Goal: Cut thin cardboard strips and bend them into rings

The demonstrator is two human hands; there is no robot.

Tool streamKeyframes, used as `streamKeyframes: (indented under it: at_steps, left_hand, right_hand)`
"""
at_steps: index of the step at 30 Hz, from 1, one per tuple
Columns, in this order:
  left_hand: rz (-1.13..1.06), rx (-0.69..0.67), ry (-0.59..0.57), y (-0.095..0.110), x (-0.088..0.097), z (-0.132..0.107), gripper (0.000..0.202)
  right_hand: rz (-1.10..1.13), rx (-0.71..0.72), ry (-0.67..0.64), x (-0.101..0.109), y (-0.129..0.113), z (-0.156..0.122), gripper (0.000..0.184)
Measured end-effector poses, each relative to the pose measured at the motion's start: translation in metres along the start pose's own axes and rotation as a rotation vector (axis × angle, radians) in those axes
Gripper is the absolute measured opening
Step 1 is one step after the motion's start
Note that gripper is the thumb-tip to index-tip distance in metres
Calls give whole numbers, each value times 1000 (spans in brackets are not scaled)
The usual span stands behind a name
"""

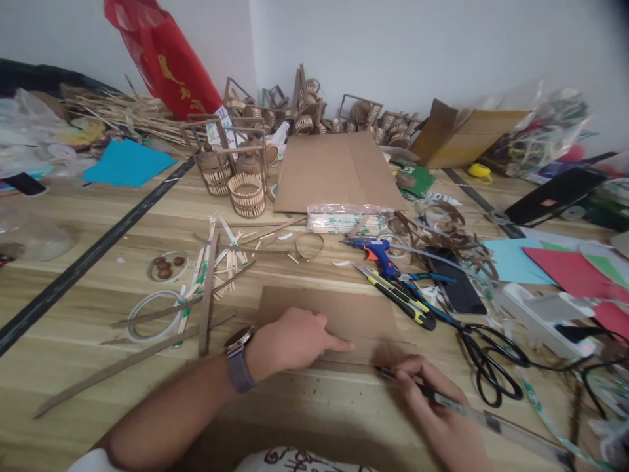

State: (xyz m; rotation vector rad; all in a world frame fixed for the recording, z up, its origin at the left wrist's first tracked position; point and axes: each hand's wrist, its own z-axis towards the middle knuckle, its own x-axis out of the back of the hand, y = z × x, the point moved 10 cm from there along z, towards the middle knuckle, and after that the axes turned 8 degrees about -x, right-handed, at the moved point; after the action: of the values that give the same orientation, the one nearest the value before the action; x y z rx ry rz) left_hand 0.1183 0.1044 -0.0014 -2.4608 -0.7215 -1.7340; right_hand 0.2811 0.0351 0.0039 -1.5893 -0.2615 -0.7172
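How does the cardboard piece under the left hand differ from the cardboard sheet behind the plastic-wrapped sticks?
Size: the cardboard piece looks smaller; the cardboard sheet looks larger.
Place: the piece lies close to the person; the sheet lies farther back.
Contact: the left hand is on the piece; no hand touches the sheet.
Shared: both are brown and lie on the wooden table.

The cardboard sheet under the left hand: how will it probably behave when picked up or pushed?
The cardboard sheet looks thin and flat, so it is probably light yet fairly stiff. Lying flat on the table, it would likely slide, not tip, unless the left hand steadies it.
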Motion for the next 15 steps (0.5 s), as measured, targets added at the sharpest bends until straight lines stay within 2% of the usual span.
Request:
streamKeyframes:
  at_steps: [3,7,10,15]
  left_hand:
    - [3,-4,11,1,2,0,59]
    - [4,-6,33,1,1,0,56]
    - [12,-16,61,0,0,0,54]
    - [14,-34,112,1,1,0,51]
  right_hand:
    - [9,45,-80,-24,-8,1,36]
    - [-9,187,-183,-47,-24,0,29]
    - [-14,261,-220,-55,-36,-2,21]
    - [-21,333,-200,-56,-48,-4,15]
